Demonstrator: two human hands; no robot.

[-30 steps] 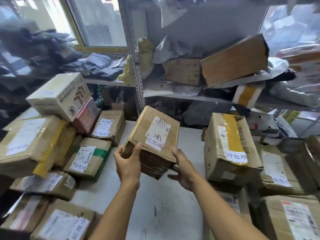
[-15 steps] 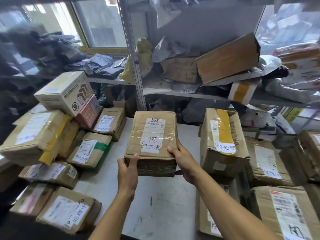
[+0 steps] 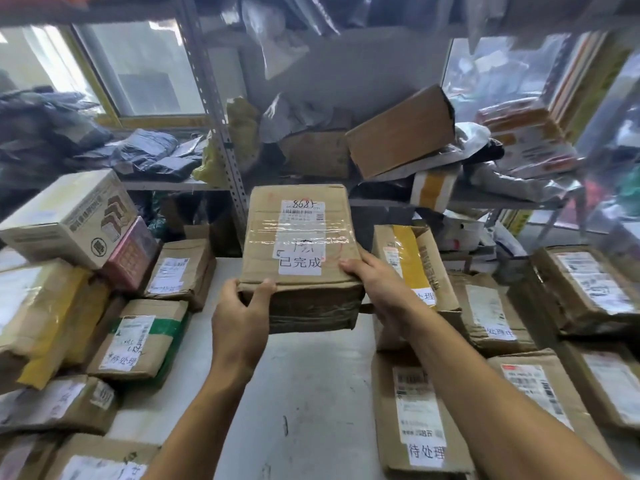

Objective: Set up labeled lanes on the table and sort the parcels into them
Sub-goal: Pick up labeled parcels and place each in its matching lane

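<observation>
Head view looks down on a pale table (image 3: 311,393) with a bare strip running down its middle between two crowds of parcels. Both hands hold one brown cardboard parcel (image 3: 300,244) in the air above that middle strip, toward the table's far edge. The left hand (image 3: 240,317) grips the near left corner — thumb curled over the top edge, fingers hidden beneath. The right hand (image 3: 375,284) clasps the right side, its fingers lying curled across the top face near the near right corner. The parcel's top carries a shipping label with "8681" handwritten on it, a band of clear tape, and a white sticker reading "已完成".

Along the table's left edge stands a stack of boxes, among them a green-taped parcel (image 3: 142,344) with a handwritten label. Along the right edge sit more boxes — a yellow-taped box (image 3: 415,258) just behind the right hand, and a flat parcel (image 3: 419,414) labelled "待处理" near the near right corner. A metal shelf (image 3: 221,133) loaded with bags and cartons rises beyond the far edge.
</observation>
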